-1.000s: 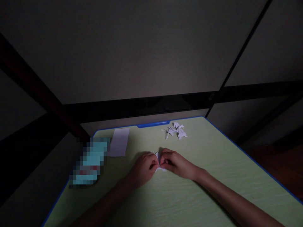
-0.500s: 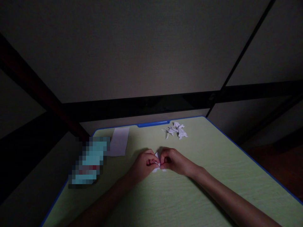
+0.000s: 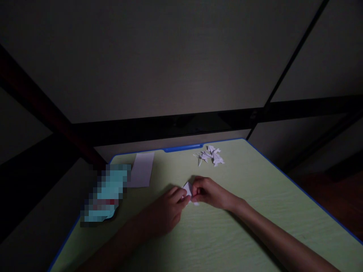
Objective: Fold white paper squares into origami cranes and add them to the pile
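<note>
A small piece of folded white paper is between my two hands, low over the middle of the table. My left hand has its thumb and fingers closed on the paper's left side. From the right, my right hand pinches the other side between thumb and curled forefinger. Its pointed top shows between the hands, and a pale lower edge peeks out under the right thumb. The fingers hide most of the folds.
Several folded white paper figures lie together near the table's far edge. A white sheet lies at the left, beside a blurred-out turquoise object. The light green table has a blue rim and stands against dark panels.
My left hand has moved down and turned, showing more of its back, and the paper's pointed top is more exposed. The right hand stays almost in place.
</note>
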`<action>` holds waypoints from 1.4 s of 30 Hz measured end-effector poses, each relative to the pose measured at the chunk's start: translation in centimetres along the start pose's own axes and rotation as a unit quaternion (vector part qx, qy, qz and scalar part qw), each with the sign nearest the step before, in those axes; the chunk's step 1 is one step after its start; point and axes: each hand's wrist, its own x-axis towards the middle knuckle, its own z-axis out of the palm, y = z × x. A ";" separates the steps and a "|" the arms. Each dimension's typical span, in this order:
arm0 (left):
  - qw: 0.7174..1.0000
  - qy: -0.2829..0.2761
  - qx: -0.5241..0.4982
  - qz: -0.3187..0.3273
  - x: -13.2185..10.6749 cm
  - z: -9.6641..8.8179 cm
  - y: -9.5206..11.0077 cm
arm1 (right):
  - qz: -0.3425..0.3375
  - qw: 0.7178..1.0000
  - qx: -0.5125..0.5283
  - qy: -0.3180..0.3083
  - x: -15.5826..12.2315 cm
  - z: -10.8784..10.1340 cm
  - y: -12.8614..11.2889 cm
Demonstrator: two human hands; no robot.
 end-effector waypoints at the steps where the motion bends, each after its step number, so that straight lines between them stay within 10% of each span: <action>1: 1.000 0.000 0.019 0.001 -0.1 0.1 0.4 | 0.005 1.000 0.003 -0.002 0.0 0.0 0.0; 31: 0.999 0.023 -0.040 0.006 -0.5 -0.5 -0.3 | 0.027 0.994 -0.087 0.064 0.1 0.9 -0.5; 42: 0.997 0.056 -0.003 0.051 -0.9 0.5 -0.7 | 0.058 0.995 0.087 -0.002 0.2 0.1 0.2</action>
